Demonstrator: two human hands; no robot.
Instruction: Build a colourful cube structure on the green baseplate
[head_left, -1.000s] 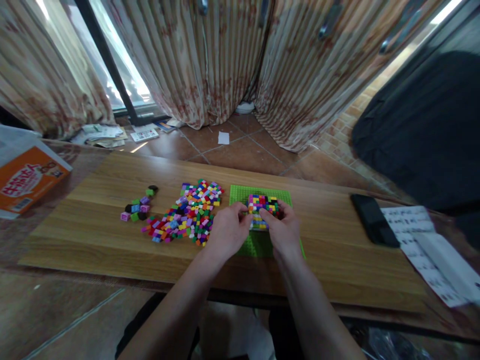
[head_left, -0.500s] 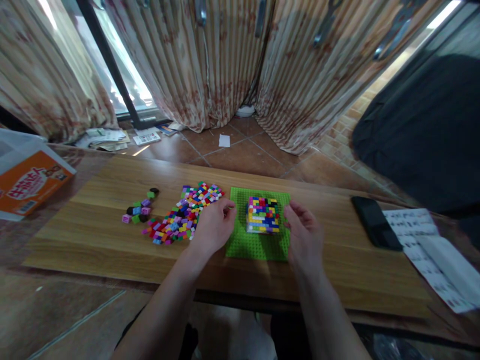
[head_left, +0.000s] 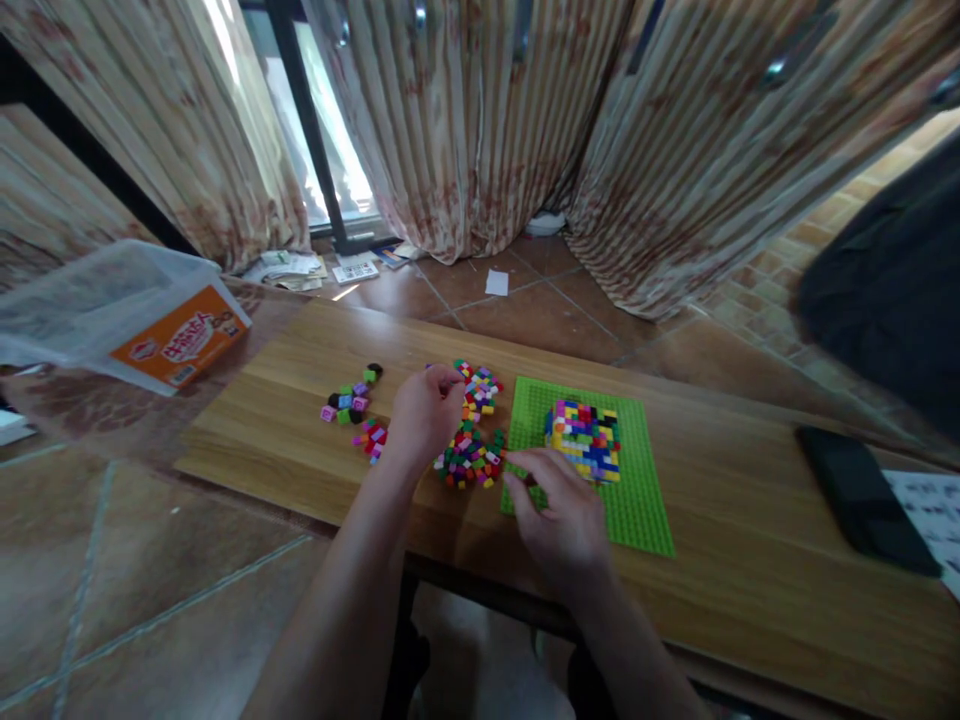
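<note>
My left hand [head_left: 425, 412] hovers over the pile of small coloured toy bricks [head_left: 471, 455], its fingers curled together. What they hold, if anything, is hidden. My right hand [head_left: 564, 510] reaches in from the right with thumb and forefinger apart, near the pile's right edge and over the left part of the green baseplate [head_left: 646, 500]. Nothing shows between those fingers. On the baseplate stands a block built of many-coloured bricks [head_left: 585, 440], just beyond my right hand. Part of the pile is covered by my left hand.
Larger loose bricks [head_left: 345, 402] lie to the left on the wooden table [head_left: 262, 400]. A clear plastic tub [head_left: 97, 300] with an orange label stands at the far left. At the right are a black phone [head_left: 862, 500] and printed paper [head_left: 926, 510]. Curtains hang beyond the table.
The view has swung left. My right hand has left the block's right side and come across to the pile. My left hand has shifted left, away from the baseplate and over the bricks.
</note>
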